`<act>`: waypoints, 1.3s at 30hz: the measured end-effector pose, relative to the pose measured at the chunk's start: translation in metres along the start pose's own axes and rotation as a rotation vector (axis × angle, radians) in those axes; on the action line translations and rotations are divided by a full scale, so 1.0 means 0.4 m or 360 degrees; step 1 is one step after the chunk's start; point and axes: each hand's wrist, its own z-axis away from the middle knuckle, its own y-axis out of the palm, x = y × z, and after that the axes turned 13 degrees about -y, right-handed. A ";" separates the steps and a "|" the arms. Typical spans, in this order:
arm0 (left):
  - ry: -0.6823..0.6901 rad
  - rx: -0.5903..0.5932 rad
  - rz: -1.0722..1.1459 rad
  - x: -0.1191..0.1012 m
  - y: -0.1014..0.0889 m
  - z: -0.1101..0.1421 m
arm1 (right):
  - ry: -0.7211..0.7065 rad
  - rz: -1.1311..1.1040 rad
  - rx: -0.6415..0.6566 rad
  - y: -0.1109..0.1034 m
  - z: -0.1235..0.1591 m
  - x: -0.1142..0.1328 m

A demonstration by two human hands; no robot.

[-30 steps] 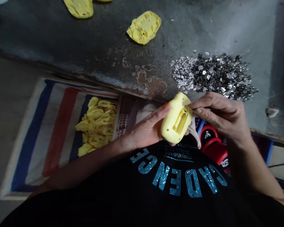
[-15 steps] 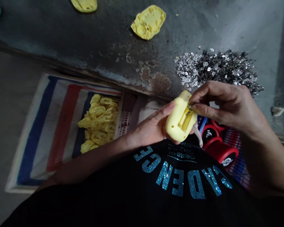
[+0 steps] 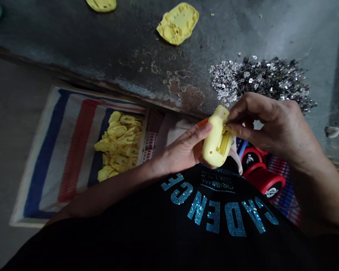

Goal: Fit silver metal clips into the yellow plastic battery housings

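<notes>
Desk (image 3: 101, 45) ran across the top, metal pieces (image 3: 277, 81) heaped on it near our right hand (image 3: 277, 120). Striped-lined box (image 3: 77, 150) sat below, yellow parts (image 3: 120, 143) at one end. Our left hand (image 3: 177, 152) held the yellow casing (image 3: 211, 141), slot (image 3: 223, 145) partly showing, just off the desk edge. Right grip was pinched shut at the slot's upper end (couldn't tell on what). We read the step as small-part fitting; the next move called for a steady left grip and aligned fingertips.

Left hand (image 3: 182, 152) cupped, right hand (image 3: 274, 122) pinched
</notes>
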 end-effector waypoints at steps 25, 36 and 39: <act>0.0108 0.0000 0.0046 0.015 0.009 0.005 | -0.0118 0.0027 -0.0401 0.063 0.087 -0.014; 0.0403 -0.0455 -0.0360 0.015 0.041 0.033 | -0.0079 -0.0215 -0.0222 0.070 0.053 -0.050; 0.0471 -0.0439 -0.0540 0.009 0.062 0.062 | -0.0134 -0.0240 -0.0581 0.127 0.092 -0.052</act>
